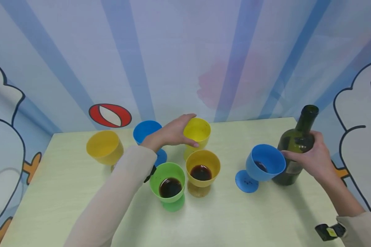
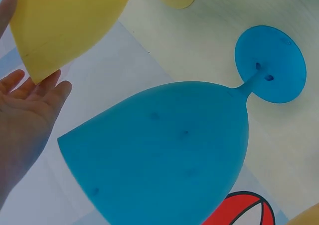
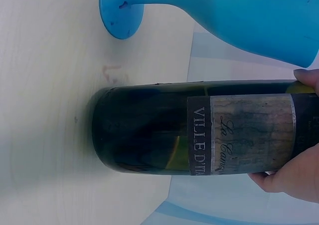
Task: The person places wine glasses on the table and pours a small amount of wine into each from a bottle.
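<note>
My left hand (image 1: pixel 173 132) reaches over a blue goblet (image 2: pixel 164 150) and holds a bright yellow goblet (image 1: pixel 199 132) near its rim, thumb on one side and fingers on the other. The yellow goblet stands at the table's back; no dark liquid shows in it. With my right hand (image 1: pixel 316 161) I grip a dark green wine bottle (image 3: pixel 199 130) around its upper body. It is upright, its base at the tabletop. Beside it stands another blue goblet (image 1: pixel 264 163) with a little dark liquid, close to my right thumb.
In front of the yellow goblet stand a green goblet (image 1: pixel 170 185) and an amber goblet (image 1: pixel 203 168), both with dark liquid. Another amber goblet (image 1: pixel 103 147) is at the left, partly behind my left sleeve. A printed cloth backdrop (image 1: pixel 179 61) rises behind the pale table (image 1: pixel 222 219).
</note>
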A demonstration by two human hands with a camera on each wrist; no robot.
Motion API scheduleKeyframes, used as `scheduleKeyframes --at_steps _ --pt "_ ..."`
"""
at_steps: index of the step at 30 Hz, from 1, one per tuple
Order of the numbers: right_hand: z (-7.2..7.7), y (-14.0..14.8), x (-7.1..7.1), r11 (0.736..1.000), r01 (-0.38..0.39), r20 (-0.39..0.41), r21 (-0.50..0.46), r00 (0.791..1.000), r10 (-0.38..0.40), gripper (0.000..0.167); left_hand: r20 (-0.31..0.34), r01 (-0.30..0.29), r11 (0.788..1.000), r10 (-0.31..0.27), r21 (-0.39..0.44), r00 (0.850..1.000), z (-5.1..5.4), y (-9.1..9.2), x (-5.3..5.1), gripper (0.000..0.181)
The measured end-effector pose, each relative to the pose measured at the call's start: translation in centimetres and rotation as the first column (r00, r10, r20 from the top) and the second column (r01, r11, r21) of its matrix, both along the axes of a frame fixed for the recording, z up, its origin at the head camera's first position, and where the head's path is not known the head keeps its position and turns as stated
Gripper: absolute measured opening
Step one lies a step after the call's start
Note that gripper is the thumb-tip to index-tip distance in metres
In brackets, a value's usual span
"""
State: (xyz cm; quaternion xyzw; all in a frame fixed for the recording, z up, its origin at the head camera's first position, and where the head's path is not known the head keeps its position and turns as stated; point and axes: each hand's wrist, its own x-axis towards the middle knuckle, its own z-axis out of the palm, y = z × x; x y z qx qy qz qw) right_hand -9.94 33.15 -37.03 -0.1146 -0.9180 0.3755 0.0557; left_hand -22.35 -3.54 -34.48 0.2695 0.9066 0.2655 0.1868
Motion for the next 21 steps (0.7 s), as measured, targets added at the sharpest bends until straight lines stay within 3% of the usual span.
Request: scheduleKeyframes --at_steps 13,21 --pt "0.1 0.0 0.0 1.000 -0.018 0.001 0.004 1.000 0.018 0.092 -0.012 -0.049 0.997 0.050 0.055 0.999 0.8 -0.9 0.0 0.092" --pt "0.0 0.1 0.0 1.000 -0.020 0.007 0.012 1.000 0.020 0.093 -0.036 -0.086 0.984 0.093 0.158 0.995 2.5 -1.8 0.1 0.093"
